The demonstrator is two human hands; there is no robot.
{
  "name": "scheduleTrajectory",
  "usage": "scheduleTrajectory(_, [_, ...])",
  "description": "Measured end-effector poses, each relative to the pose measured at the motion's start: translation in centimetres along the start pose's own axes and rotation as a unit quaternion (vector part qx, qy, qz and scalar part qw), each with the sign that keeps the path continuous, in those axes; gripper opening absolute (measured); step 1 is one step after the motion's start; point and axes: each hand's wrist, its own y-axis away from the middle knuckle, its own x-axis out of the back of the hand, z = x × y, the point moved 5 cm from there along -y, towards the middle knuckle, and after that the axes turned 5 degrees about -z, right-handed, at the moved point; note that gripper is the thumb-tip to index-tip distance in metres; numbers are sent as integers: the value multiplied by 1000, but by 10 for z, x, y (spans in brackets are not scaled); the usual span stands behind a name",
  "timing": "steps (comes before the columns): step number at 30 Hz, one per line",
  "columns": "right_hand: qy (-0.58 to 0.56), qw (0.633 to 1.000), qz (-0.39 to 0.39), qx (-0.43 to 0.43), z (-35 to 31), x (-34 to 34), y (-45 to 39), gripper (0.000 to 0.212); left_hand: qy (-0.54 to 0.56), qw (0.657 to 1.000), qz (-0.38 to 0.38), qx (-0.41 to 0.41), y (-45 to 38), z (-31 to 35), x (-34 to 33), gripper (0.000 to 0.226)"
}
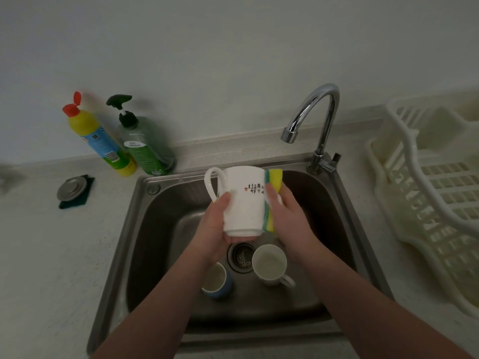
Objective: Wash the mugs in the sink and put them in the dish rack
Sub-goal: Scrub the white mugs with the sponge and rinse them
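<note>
Above the steel sink [145, 229], my left hand [215, 224] grips a tall white mug [243, 200] with dark printed characters, its base toward me and its handle at the upper left. My right hand [287, 213] holds a yellow sponge [272, 187] with a green edge against the mug's right side. On the sink floor stand a blue mug [219, 283] at the left, partly hidden by my left forearm, and a white mug [269, 265] at the right, both upright. The cream plastic dish rack [425, 203] sits on the counter at the right.
A chrome faucet [315, 117] arches over the sink's back right, with no water visible. The drain strainer [241, 255] lies between the two mugs. A yellow bottle [101, 141] and a green pump bottle [145, 146] stand at back left, near a metal sink plug [74, 189] on a dark pad.
</note>
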Motion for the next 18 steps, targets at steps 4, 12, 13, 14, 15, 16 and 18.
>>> scheduleTrajectory(4, [139,984,-7,109,-26,-8,2,49,12,1000,-4,0,0,4,-1,62])
scheduleTrajectory(12, [-172,978,-53,-108,7,0,-8,35,4,1000,-3,-6,-1,8,-2,49])
scheduleTrajectory(13, [-180,977,-63,-96,7,-1,-7,33,13,1000,2,-3,-1,9,-1,46])
scheduleTrajectory(14, [-177,979,-66,-81,6,-2,-7,32,23,1000,9,-1,-1,10,0,43])
scheduleTrajectory(15, [-157,984,-58,-63,4,-3,-7,31,33,999,12,-1,-2,11,0,44])
scheduleTrajectory(16, [-128,990,-42,-47,2,-3,-7,28,40,999,12,-6,-3,11,-1,46])
scheduleTrajectory(18, [-62,998,-9,-6,-7,-4,-7,26,52,998,7,-18,-4,12,-3,53])
